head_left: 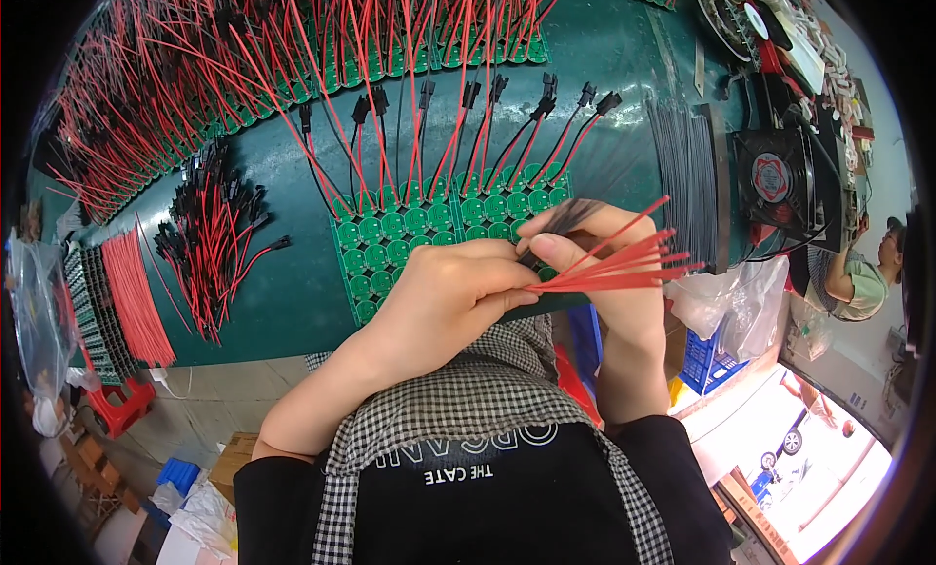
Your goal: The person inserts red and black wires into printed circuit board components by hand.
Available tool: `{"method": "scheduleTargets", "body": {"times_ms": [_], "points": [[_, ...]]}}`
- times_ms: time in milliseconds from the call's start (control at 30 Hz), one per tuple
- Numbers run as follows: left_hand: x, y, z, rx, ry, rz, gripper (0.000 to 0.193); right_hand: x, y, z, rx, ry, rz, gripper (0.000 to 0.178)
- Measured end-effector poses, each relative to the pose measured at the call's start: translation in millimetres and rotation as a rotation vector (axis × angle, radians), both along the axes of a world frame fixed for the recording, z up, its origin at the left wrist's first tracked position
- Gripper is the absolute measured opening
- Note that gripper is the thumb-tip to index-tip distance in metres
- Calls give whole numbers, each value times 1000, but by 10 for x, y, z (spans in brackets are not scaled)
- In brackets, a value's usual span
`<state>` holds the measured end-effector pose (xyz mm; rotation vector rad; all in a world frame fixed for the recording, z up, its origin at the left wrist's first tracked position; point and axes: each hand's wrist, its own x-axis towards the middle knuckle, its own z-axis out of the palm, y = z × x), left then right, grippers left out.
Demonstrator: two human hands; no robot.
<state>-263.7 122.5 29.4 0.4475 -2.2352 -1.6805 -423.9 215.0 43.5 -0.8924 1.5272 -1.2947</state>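
Left hand (444, 297): closed, thumb and fingers pinching the near ends of a fan of short red insulated wires (624, 263). Right hand (595, 248): also closed on the same bundle from above, w/ what looks like a few thin black wires under the fingers (blurred, not certain). Wire tips splay out to the right, clear of the green worktop (604, 68).

Position: both hands sit at the near worktop edge, directly over the panel of small round green circuit boards (405, 238).

Progress, as judged from layout:
- Done: far rows of green boards (292, 68) already carry red and black leads w/ black plug connectors (546, 102). Approx. the rear row of the near panel is wired too.
- Left: most front rows of the near panel appear bare; the bundle in hand is not yet placed.

Stock nearby: cut red wire stack (136, 297) at left, loose plug leads (214, 233) beside it, grey wire lengths (682, 165) at right, black square fan (775, 180) beyond.
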Motion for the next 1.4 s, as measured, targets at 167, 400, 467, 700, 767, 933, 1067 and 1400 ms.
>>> {"method": "scheduleTargets", "body": {"times_ms": [167, 400, 467, 700, 767, 933, 1067, 1400], "points": [[-21, 32, -70, 37, 60, 114, 10, -12, -32, -6, -18, -189, -133, 10], [-66, -51, -156, 304, 149, 726, 10, 8, -155, -146, -159, 259, -298, 10], [-91, -60, -179, 203, 124, 733, 11, 3, -177, -157, -101, 398, -269, 9], [-145, -37, -208, 79, 67, 752, 10, 8, -225, -196, -134, 534, -235, 10], [-139, -43, -204, 56, 40, 738, 11, -3, -219, -205, -64, 463, -231, 11], [-153, -33, -235, 3, 74, 744, 12, -13, -202, -225, -98, 458, -246, 12], [-137, -33, -228, -28, 55, 740, 10, -39, -199, -281, -159, 517, -211, 12], [-148, -41, -226, -103, 84, 733, 10, -193, -151, -259, -163, 149, -187, 11]]}}
